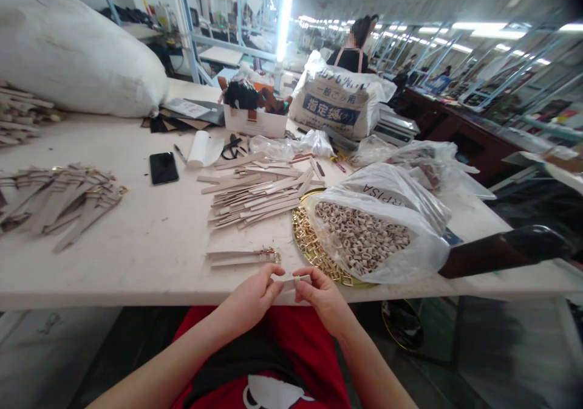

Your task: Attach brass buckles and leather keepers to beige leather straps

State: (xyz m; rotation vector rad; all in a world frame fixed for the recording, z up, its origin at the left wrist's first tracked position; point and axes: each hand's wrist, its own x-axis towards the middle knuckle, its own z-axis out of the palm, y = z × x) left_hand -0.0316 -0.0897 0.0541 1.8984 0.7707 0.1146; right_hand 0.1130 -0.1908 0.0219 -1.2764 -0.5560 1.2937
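Near the table's front edge, my left hand (260,290) pinches one part of a beige strap (289,284). My right hand (320,295) grips the strap's other end, where a small beige loop (297,279) sits around it. Just behind my hands lie assembled straps (237,258) with gold buckles at their right end. Farther back is a pile of loose beige strips (259,197). To the right, an open plastic bag of small beige loops (362,236) rests on a round tray of gold buckles (314,248).
Finished straps (68,196) are heaped at the left, with a phone (164,168) and paper roll (200,149) farther back. A white box (255,122) and large sacks stand behind. A dark handle-like object (505,250) juts in at the right. A person (353,56) is in the background.
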